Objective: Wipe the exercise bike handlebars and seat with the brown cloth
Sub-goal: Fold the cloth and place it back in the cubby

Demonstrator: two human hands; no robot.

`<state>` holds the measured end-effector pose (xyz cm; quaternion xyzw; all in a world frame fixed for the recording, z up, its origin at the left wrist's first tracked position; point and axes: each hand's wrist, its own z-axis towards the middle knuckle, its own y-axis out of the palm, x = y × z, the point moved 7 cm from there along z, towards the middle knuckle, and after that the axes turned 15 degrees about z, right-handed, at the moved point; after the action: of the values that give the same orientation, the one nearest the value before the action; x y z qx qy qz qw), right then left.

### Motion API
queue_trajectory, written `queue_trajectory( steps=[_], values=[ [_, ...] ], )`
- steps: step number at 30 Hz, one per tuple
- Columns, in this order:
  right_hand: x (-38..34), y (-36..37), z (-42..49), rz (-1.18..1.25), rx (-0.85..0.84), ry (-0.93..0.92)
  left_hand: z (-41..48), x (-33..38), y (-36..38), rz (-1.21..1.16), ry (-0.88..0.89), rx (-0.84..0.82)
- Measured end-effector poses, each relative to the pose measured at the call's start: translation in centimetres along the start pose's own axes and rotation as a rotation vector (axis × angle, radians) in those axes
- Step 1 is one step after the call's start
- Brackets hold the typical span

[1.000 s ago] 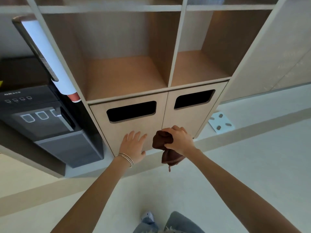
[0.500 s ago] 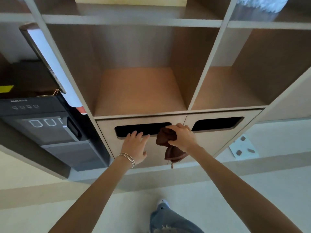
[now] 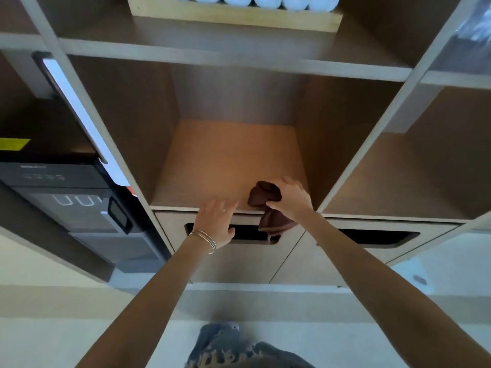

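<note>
Just right of the frame's centre, the brown cloth (image 3: pixel 265 197) is sitting bunched in the right hand (image 3: pixel 291 199), whose fingers and thumb are curling round it. Its upper wad is lying over the front edge of the open shelf cubby (image 3: pixel 228 155), and its loose end is hanging down in front of the cabinet door (image 3: pixel 239 264) and across that door's dark slot. Just left of it, the left hand (image 3: pixel 216 221) is reaching out released, fingers straight and holding nothing, over the same front edge; thin bangles (image 3: pixel 206 239) are circling its wrist. At the left edge a dark water dispenser (image 3: pixel 66 205) is standing beside the shelving. Along the top edge, rolled white towels (image 3: pixel 252 0) are lying in a wooden tray (image 3: pixel 233 15).
</note>
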<state>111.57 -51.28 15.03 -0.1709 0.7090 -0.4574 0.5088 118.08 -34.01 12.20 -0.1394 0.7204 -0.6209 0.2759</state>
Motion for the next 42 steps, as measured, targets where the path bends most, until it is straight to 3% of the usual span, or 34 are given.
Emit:
queue_trajectory(
  steps=[11, 16, 22, 27, 42],
  values=[
    [2.3, 1.7, 4.5, 0.139, -0.067, 0.144, 5.1, -1.8, 1.6, -0.044, 0.092, -0.016],
    [2.4, 1.0, 4.7, 0.219, -0.167, 0.099, 7.3, -1.4, 1.8, -0.057, 0.141, 0.018],
    [4.1, -1.1, 4.5, 0.278, -0.037, 0.225, 9.7, -1.2, 0.1, -0.087, 0.196, 0.119],
    [4.8, -0.8, 3.8, 0.342, -0.047, 0.293, 11.2, -0.6, -1.0, -0.125, 0.251, 0.161],
    [2.3, 0.4, 2.7, 0.526, 0.104, 0.162, 12.8, 0.2, -2.9, -0.213, 0.319, 0.207]
  ],
)
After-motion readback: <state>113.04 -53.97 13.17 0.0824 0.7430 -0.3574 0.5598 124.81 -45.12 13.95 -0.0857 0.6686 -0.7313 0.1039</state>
